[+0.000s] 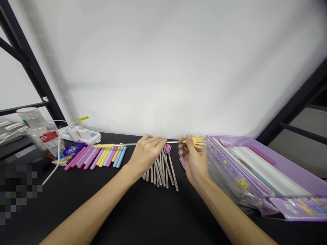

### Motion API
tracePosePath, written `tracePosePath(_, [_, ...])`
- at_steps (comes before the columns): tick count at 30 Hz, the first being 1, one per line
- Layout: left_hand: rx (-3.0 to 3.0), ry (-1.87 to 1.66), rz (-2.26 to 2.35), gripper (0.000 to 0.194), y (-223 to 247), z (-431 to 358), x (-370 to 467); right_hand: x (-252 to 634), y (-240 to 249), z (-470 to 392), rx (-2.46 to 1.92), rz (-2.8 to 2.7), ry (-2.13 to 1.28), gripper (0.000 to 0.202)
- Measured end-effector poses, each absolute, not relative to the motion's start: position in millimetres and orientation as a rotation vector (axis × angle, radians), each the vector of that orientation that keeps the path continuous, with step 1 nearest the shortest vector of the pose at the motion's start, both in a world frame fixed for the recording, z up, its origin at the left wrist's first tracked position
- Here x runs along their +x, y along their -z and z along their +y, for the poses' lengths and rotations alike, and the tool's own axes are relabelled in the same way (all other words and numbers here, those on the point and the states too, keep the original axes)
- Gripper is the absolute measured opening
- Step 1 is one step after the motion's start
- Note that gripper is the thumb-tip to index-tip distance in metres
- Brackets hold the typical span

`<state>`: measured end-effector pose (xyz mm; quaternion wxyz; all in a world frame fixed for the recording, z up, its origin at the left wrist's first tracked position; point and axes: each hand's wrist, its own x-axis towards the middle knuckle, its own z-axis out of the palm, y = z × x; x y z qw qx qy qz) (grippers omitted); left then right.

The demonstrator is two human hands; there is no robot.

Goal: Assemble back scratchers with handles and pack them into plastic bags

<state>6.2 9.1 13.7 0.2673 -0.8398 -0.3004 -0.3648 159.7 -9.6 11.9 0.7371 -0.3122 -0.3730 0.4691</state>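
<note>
A back scratcher with a yellow handle (104, 145), a metal rod and a yellow hand-shaped head (199, 141) is held level above the black table. My left hand (149, 149) is closed around the middle of its rod. The fingers of my right hand (195, 158) pinch it just below the yellow head. Under and between my hands lie several metal rods (160, 170), and a pink hand-shaped head (168, 148) shows at the top of one. To the left, several pink, purple, blue and yellow handles (95, 158) lie in a row.
A purple box (255, 144) with long items and plastic wrap stands on the right. At the left are a clear plastic jar (42, 131), a white power strip (93, 137), a cable (59, 149) and a blue packet (74, 149). A white wall (163, 68) rises behind.
</note>
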Motion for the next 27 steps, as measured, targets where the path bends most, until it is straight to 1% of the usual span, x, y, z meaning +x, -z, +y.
tracePosePath(4, [-2.178,0.923,-0.870,0.015,-18.4,20.7,-20.6,181.4,-18.0,1.6,-0.647,-0.668,-1.040,0.032])
tracePosePath(10, [-2.096,0.905,-0.879,0.015,-27.2,33.7,-60.4,232.0,-26.5,18.7,-0.641,-0.466,-0.918,0.037])
tracePosePath(13, [-2.162,0.875,-0.808,0.016,-28.5,29.1,-46.7,222.0,-21.2,15.9,-0.632,-0.488,-0.922,0.037])
tracePosePath(18, [-2.265,0.810,-0.756,0.020,-24.6,19.2,-16.7,185.2,-13.0,6.6,-0.614,-0.694,-1.078,0.033])
tracePosePath(24, [-2.203,0.781,-0.798,0.022,-27.0,25.1,-40.1,207.5,-22.1,13.1,-0.617,-0.576,-0.954,0.039])
tracePosePath(27, [-2.169,0.779,-0.816,0.022,-26.1,24.1,-39.1,207.0,-20.1,13.1,-0.613,-0.592,-0.969,0.037])
